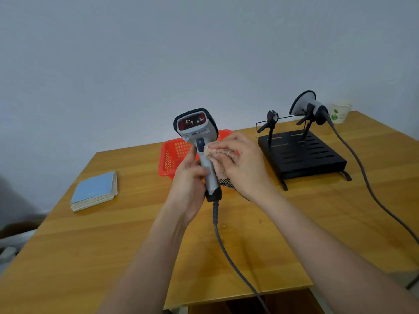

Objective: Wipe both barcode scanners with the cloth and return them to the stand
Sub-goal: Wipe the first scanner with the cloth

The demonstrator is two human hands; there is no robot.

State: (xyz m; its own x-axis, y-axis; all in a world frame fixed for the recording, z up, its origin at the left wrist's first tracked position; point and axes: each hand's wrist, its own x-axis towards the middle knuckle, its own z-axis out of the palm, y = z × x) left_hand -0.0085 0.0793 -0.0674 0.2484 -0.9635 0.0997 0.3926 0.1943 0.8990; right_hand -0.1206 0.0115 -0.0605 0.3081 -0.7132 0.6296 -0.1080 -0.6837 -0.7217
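Soft, even, rather dim light fills the scene, leaving only faint shadows on the wooden table [260, 245]. Wide-angle distortion bends the table's edges, and everything looks slightly soft.

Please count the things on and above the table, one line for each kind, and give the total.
Barcode scanners: 2
Cloth: 1
Scanner stand: 1
Red basket: 1
Blue book: 1
Paper cup: 1
Total: 7
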